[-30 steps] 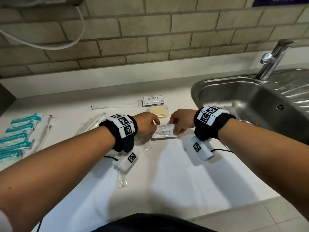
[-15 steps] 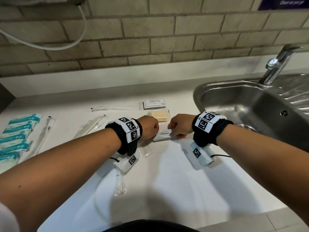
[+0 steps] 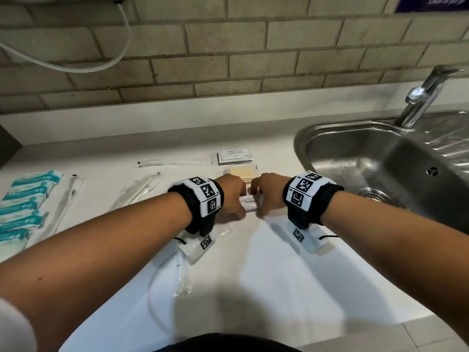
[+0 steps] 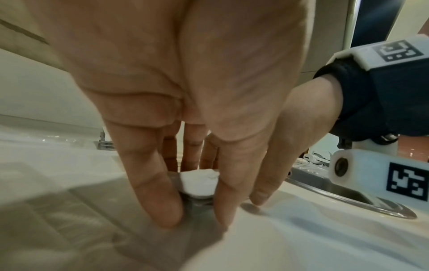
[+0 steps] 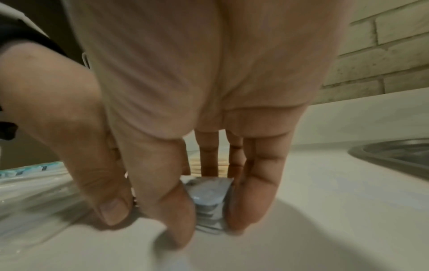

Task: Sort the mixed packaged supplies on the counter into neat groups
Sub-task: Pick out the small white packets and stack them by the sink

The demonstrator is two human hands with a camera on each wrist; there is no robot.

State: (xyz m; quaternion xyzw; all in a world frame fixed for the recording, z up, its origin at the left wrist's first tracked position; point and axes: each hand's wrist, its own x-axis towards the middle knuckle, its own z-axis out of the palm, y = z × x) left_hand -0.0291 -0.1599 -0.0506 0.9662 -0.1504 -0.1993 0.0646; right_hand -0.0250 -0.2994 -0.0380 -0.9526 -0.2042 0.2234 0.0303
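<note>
A small stack of white toothpaste sachets (image 3: pixel 251 203) sits mid-counter. My left hand (image 3: pixel 234 196) grips its left end and my right hand (image 3: pixel 269 196) grips its right end, knuckles nearly touching. In the left wrist view the fingers (image 4: pixel 160 201) and thumb curl down around the white stack (image 4: pixel 197 185). In the right wrist view the stack (image 5: pixel 209 199) shows edge-on between thumb and fingers (image 5: pixel 253 201). Behind lie shampoo sachets (image 3: pixel 234 155) and a yellow packet (image 3: pixel 241 172). Wrapped toothbrushes (image 3: pixel 139 190) and teal packets (image 3: pixel 22 204) lie to the left.
A steel sink (image 3: pixel 380 161) with a tap (image 3: pixel 421 95) takes up the right side, close to my right wrist. Another wrapped toothbrush (image 3: pixel 175 162) lies near the back. Small clear wrappers (image 3: pixel 181 280) lie under my left forearm. A brick wall backs the counter.
Both hands have closed in on the toothpaste sachets from either end and lowered onto the counter; more of the packets is now covered by the fingers.
</note>
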